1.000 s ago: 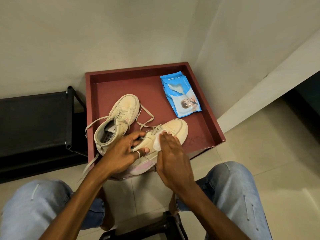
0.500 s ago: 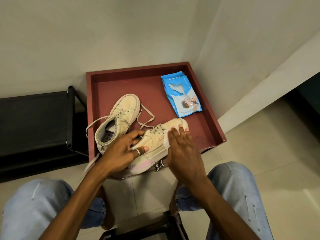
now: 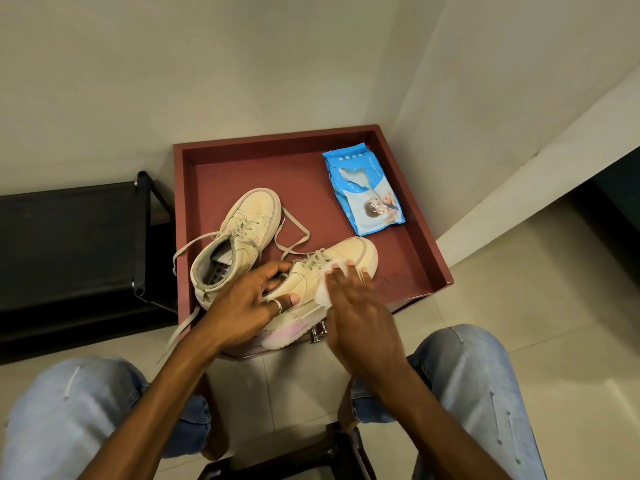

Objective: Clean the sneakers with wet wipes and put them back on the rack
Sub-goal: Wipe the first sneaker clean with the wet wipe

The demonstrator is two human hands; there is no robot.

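Observation:
Two cream sneakers lie on a dark red tray table point(image 3: 426, 258). The far sneaker point(image 3: 242, 237) rests at the left with its laces loose. My left hand point(image 3: 242, 306) grips the near sneaker point(image 3: 346, 254) at its collar, fingers inside the opening, thumb on the side. Its pink-tinted heel sole hangs over the tray's front edge. My right hand point(image 3: 356, 317) presses a white wet wipe point(image 3: 323, 292) flat against the near sneaker's side, just behind the toe. A blue wet wipe pack point(image 3: 363, 192) lies at the tray's far right.
A black shoe rack point(image 3: 69, 244) stands to the left of the tray against the wall. Walls close in behind and to the right. My knees in light jeans flank a dark stool point(image 3: 294, 459) on the tiled floor.
My right hand with the wipe slid forward toward the toe, then back a little along the sneaker's side. My left hand keeps its hold on the sneaker.

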